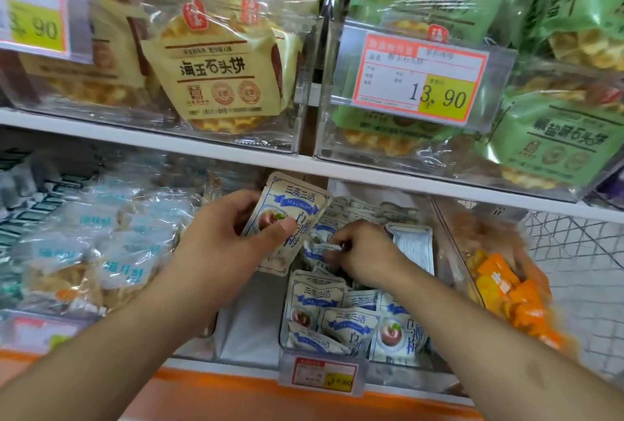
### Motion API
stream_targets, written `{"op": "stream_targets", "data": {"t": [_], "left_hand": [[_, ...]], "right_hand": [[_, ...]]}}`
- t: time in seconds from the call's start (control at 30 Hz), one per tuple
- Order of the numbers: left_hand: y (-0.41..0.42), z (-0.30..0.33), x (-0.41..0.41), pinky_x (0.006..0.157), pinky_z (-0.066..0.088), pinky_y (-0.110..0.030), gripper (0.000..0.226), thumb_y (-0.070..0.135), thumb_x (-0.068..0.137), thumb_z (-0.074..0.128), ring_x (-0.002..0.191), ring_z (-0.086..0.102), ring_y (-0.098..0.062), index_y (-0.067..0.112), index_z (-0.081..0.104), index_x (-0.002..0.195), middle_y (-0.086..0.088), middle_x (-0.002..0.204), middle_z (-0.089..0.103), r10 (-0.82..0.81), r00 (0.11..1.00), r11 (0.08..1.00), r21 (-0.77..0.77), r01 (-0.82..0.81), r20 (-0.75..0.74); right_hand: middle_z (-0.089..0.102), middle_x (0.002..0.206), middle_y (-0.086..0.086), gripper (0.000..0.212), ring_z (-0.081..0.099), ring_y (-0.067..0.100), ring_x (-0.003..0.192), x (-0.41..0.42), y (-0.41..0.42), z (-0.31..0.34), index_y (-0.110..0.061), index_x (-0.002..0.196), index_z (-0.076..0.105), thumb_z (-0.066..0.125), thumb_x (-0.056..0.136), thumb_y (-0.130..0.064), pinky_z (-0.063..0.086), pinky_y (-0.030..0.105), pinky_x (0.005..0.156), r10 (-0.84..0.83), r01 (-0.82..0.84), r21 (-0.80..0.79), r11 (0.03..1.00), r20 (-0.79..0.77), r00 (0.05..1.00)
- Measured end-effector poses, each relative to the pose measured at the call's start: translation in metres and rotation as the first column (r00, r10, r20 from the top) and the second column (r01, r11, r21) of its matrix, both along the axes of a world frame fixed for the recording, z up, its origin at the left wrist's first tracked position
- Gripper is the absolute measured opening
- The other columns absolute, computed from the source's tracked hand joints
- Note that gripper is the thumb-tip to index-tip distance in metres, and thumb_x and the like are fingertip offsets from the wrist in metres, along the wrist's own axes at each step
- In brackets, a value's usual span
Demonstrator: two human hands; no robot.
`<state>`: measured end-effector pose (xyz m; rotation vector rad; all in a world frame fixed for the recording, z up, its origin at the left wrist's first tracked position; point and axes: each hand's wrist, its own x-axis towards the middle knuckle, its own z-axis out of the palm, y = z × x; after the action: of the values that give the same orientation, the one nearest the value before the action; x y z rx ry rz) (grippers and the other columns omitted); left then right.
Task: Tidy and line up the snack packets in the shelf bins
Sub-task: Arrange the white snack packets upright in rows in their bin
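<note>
At lower centre of the frame sits the clear bin (449, 272) of white-and-blue snack packets (347, 322). Your left hand (223, 241) grips one raised packet (290, 214) at centre. Just right, your right hand (364, 251) pinches a packet in the pile (319, 251).

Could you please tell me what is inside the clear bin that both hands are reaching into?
The clear bin holds loose white-and-blue plum packets. The left hand grips one upright packet; the right hand pinches another. Packets beneath the hands are hidden.
</note>
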<state>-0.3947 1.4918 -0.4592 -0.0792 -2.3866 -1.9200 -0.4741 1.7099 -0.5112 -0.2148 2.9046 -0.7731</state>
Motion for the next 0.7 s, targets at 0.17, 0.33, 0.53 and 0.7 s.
{"op": "stream_targets", "data": {"t": [0.17, 0.33, 0.53, 0.7], "left_hand": [[0.003, 0.0, 0.001, 0.075, 0.058, -0.023, 0.015, 0.031, 0.088, 0.077, 0.082, 0.073, 0.002, 0.033, 0.073, 0.103, 0.021, 0.09, 0.077, -0.032, 0.998, 0.993, -0.111, 0.026, -0.051], [0.016, 0.002, 0.008, 0.073, 0.055, -0.021, 0.014, 0.031, 0.086, 0.08, 0.085, 0.07, 0.002, 0.04, 0.073, 0.095, 0.02, 0.088, 0.075, -0.098, 0.986, 0.97, -0.234, 0.064, -0.136], [0.018, -0.002, 0.004, 0.087, 0.058, -0.033, 0.034, 0.038, 0.084, 0.081, 0.1, 0.067, 0.002, 0.046, 0.064, 0.112, 0.026, 0.103, 0.072, -0.105, 0.988, 0.938, -0.341, 0.06, -0.117], [0.015, -0.019, -0.001, 0.1, 0.05, -0.031, 0.063, 0.038, 0.094, 0.068, 0.122, 0.058, -0.01, 0.043, 0.035, 0.147, 0.015, 0.136, 0.058, -0.179, 0.984, 0.761, -0.631, 0.151, 0.019]], "right_hand": [[0.069, 0.121, -0.007, 0.059, 0.065, -0.001, 0.063, 0.02, 0.015, 0.024, -0.043, 0.117, 0.066, 0.063, 0.089, 0.009, 0.049, 0.027, 0.055, 0.037, -0.013, -0.361, 0.933, 0.06, 0.998], [0.077, 0.117, -0.001, 0.049, 0.073, 0.016, 0.108, 0.057, 0.018, 0.052, -0.021, 0.125, 0.071, 0.081, 0.085, 0.005, 0.059, 0.037, 0.098, 0.176, -0.184, -0.635, 0.75, -0.076, 0.981], [0.081, 0.087, -0.003, 0.014, 0.077, 0.024, 0.077, 0.068, 0.024, 0.052, -0.028, 0.095, 0.081, 0.077, 0.094, -0.015, 0.062, 0.054, 0.075, -0.168, 0.038, -0.568, 0.822, -0.178, 0.97], [0.074, 0.075, -0.003, 0.014, 0.061, 0.008, 0.055, 0.041, 0.046, 0.032, -0.026, 0.105, 0.076, 0.074, 0.096, -0.036, 0.048, 0.029, 0.054, -0.251, 0.169, -0.288, 0.943, -0.275, 0.928]]}}
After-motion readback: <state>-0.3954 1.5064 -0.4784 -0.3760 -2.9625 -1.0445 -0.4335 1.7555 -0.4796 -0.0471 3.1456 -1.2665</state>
